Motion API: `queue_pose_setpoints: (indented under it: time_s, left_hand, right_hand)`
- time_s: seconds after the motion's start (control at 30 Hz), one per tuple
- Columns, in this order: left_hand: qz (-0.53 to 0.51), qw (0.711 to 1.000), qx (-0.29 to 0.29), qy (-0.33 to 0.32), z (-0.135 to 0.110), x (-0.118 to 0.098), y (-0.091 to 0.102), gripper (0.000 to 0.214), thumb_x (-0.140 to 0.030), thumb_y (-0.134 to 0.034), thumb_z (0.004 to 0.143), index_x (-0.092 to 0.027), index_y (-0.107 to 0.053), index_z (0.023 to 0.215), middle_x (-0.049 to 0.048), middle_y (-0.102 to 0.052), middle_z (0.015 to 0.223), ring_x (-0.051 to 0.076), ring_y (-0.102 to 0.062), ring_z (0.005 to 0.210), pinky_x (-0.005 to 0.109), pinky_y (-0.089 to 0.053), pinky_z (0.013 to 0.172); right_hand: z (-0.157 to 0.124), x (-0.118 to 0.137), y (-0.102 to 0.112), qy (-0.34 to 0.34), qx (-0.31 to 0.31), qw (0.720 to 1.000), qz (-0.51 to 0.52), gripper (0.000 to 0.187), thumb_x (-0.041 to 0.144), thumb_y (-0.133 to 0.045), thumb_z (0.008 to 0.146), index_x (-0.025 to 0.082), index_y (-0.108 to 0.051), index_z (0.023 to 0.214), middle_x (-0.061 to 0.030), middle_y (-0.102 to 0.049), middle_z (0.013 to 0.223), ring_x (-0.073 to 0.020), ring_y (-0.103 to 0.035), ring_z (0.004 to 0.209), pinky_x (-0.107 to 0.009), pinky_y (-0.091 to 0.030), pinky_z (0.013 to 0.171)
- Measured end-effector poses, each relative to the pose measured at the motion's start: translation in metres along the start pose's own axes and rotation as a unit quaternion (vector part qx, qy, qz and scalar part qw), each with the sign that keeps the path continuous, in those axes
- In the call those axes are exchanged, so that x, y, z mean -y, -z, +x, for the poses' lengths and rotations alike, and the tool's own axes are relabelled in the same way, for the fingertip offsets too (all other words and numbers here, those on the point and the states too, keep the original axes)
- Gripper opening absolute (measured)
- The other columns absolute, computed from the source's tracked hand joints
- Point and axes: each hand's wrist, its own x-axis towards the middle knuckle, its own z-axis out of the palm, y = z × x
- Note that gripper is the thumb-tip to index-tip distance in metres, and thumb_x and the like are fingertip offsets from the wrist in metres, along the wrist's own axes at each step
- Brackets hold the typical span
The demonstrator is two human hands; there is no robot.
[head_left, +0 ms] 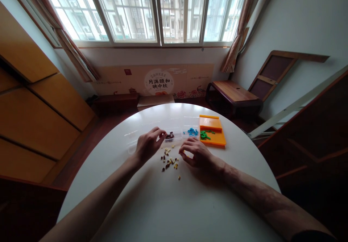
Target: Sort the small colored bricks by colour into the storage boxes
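Note:
A scatter of tiny brown and yellow pieces (170,161) lies on the white round table (168,205). My left hand (148,145) reaches to a clear box of dark brown pieces (170,136), its fingertips pinched together at the box's edge; what they hold is too small to see. My right hand (196,154) rests just right of the scatter with its fingers curled in a pinch. A clear box with blue pieces (191,131) sits beside the brown one. Green pieces (204,136) lie on an orange tray (216,140).
An orange lid or box (210,122) rests on the tray's far end. Other clear boxes (133,140) stand left of my left hand. Beyond the table are a low wooden bench (233,93), a window and wooden panels on both sides.

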Motion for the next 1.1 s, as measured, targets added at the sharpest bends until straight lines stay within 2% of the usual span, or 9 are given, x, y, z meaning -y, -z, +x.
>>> queue_pose_setpoints:
  time_s: [0.17, 0.43, 0.6, 0.77, 0.87, 0.97, 1.1]
  left_hand:
    - [0.003, 1.0, -0.016, -0.013, -0.001, 0.004, -0.01, 0.029, -0.038, -0.058, 0.112, -0.023, -0.081, 0.105, 0.003, -0.08, 0.1, 0.013, -0.067, 0.069, 0.025, -0.041, 0.06]
    - [-0.038, 0.999, -0.022, -0.033, -0.015, 0.012, -0.01, 0.026, -0.036, -0.057, 0.113, -0.022, -0.077, 0.104, 0.002, -0.077, 0.097, 0.01, -0.061, 0.063, 0.024, -0.04, 0.06]
    - [-0.121, 0.985, 0.047, -0.117, -0.029, 0.02, -0.012, 0.019, -0.027, -0.06, 0.108, -0.022, -0.076, 0.1, 0.0019, -0.076, 0.093, 0.01, -0.063, 0.066, 0.022, -0.045, 0.064]
    - [-0.171, 0.974, 0.108, -0.1, -0.042, 0.033, -0.002, 0.012, -0.025, -0.067, 0.096, -0.023, -0.077, 0.102, 0.0001, -0.069, 0.085, 0.01, -0.056, 0.061, 0.022, -0.046, 0.061]
    - [-0.19, 0.966, 0.146, -0.092, -0.043, 0.035, 0.006, 0.018, -0.024, -0.07, 0.089, -0.023, -0.077, 0.106, 0.001, -0.069, 0.089, 0.012, -0.057, 0.066, 0.023, -0.048, 0.063]
    - [-0.211, 0.958, 0.181, -0.077, -0.042, 0.034, 0.01, 0.016, -0.024, -0.07, 0.09, -0.024, -0.079, 0.103, 0.002, -0.072, 0.093, 0.011, -0.059, 0.068, 0.022, -0.049, 0.064]
    - [-0.21, 0.954, 0.198, -0.082, -0.042, 0.032, 0.01, 0.016, -0.027, -0.068, 0.095, -0.026, -0.082, 0.102, 0.0023, -0.074, 0.091, 0.011, -0.061, 0.066, 0.022, -0.05, 0.063]
  right_hand:
    - [0.002, 0.0, 0.003, 0.0, 0.002, 1.0, 0.0, 0.009, 0.015, -0.068, 0.097, 0.024, -0.067, 0.097, -0.0035, -0.077, 0.095, -0.022, -0.066, 0.091, -0.04, -0.053, 0.094]
    - [0.001, -0.003, -0.002, -0.008, 0.003, 1.0, 0.002, 0.009, 0.015, -0.068, 0.098, 0.024, -0.068, 0.097, -0.0043, -0.078, 0.097, -0.0229, -0.067, 0.093, -0.041, -0.052, 0.094]
    - [0.001, -0.005, -0.002, -0.01, 0.0, 1.0, 0.0, 0.007, 0.018, -0.068, 0.1, 0.025, -0.068, 0.097, -0.0037, -0.077, 0.097, -0.0221, -0.066, 0.092, -0.041, -0.052, 0.094]
    - [-0.001, -0.009, -0.004, -0.014, 0.001, 1.0, -0.005, 0.008, 0.018, -0.068, 0.1, 0.025, -0.068, 0.096, -0.0041, -0.077, 0.097, -0.0219, -0.065, 0.09, -0.041, -0.052, 0.094]
    - [0.0, -0.008, -0.004, -0.015, 0.0, 1.0, 0.002, 0.008, 0.018, -0.068, 0.1, 0.025, -0.068, 0.096, -0.0039, -0.077, 0.096, -0.022, -0.065, 0.091, -0.041, -0.052, 0.095]
    - [0.0, -0.008, -0.005, -0.013, 0.003, 1.0, 0.005, 0.007, 0.019, -0.068, 0.1, 0.025, -0.068, 0.096, -0.0041, -0.077, 0.097, -0.0224, -0.066, 0.091, -0.041, -0.053, 0.094]
    - [0.0, -0.009, -0.007, -0.018, 0.007, 1.0, -0.003, 0.007, 0.02, -0.068, 0.102, 0.025, -0.069, 0.096, -0.0044, -0.077, 0.097, -0.0224, -0.066, 0.091, -0.042, -0.052, 0.095]
